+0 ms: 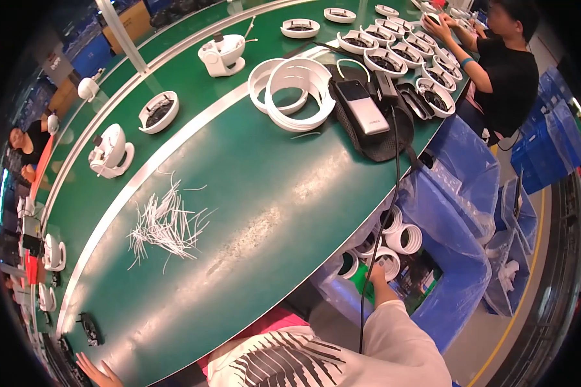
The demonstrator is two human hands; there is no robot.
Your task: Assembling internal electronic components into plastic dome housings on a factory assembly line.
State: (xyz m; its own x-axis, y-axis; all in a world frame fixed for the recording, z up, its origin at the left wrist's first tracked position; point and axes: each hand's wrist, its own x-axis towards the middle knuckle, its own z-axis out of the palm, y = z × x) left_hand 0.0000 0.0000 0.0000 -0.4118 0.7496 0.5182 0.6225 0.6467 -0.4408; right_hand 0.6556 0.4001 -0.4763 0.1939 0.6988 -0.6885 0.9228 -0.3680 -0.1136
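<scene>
Green counter (290, 169), with thin white strips (168, 226) heaped at left and two large white rings (297, 121) overlapping at far centre. At near right, the right hand (376, 275) is at a small white ring (396, 262) in a blue plastic-lined bin (459, 258); whether it grips cannot be told. At near left, the left hand (101, 373) has its fingers spread. Far right, a silver-and-black device (366, 111) bears small dark lettering.

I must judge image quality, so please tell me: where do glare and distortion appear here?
Head view: pale glare streaks the table, whose long edges bow; also head view: the corners are black, and the left hand meets the lower edge.
</scene>
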